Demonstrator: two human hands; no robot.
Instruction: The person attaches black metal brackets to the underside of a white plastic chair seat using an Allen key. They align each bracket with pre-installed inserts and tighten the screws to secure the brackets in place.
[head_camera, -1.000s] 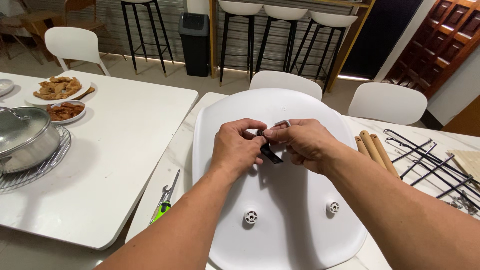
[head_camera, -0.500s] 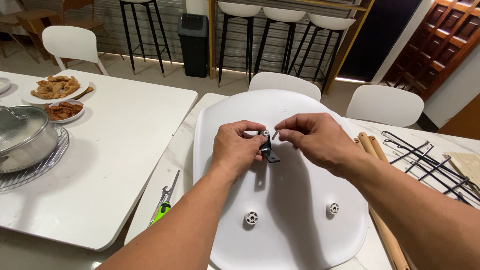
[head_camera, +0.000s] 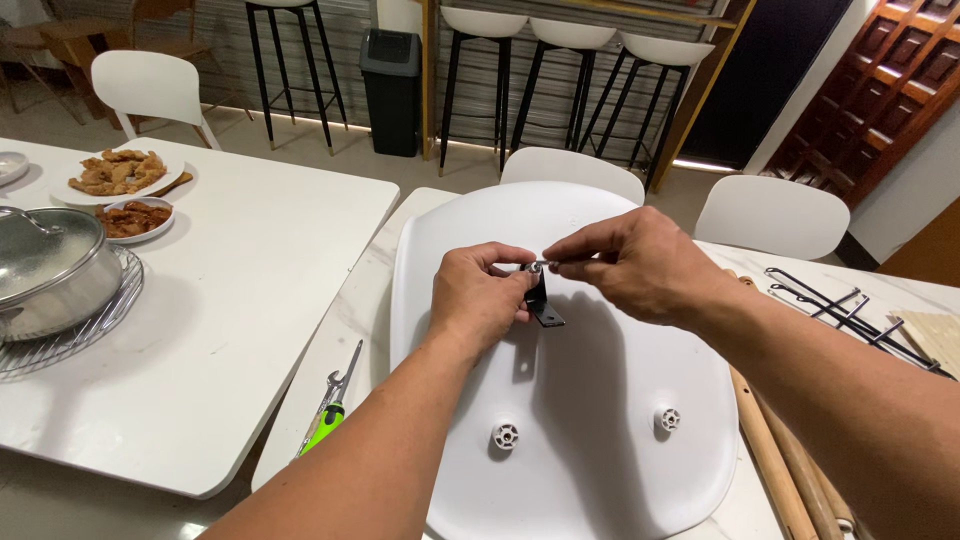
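Both hands had drifted a little apart since half a second earlier, with the bracket staying put between them above the seat. Left hand (head_camera: 480, 300) was closed in a pinching grip on the small black metal bracket (head_camera: 543, 300), holding it just above the upturned white chair seat (head_camera: 600, 400), thumb and forefinger pressed on its upper end. Right hand (head_camera: 640, 262) came in from the other side, its grip pinched tight on a thin silver bolt (head_camera: 548, 264), the tip meeting the top of the bracket. Whether the bolt had gone through a hole, the view was too small to tell.

Down on the seat, two round white screw mounts (head_camera: 505, 435) sat near the front edge, well apart from each other. Off to the left on the marble tabletop (head_camera: 345, 320) lay a wrench with a green handle (head_camera: 328, 412), untouched. To the right, wooden legs (head_camera: 775, 460) lay beside the seat, and black metal rods (head_camera: 850, 315) lay farther back. On the neighbouring white tabletop (head_camera: 250, 300) stood a lidded pot (head_camera: 50, 265) on a wire rack (head_camera: 70, 335), plus two plates of food (head_camera: 120, 175).
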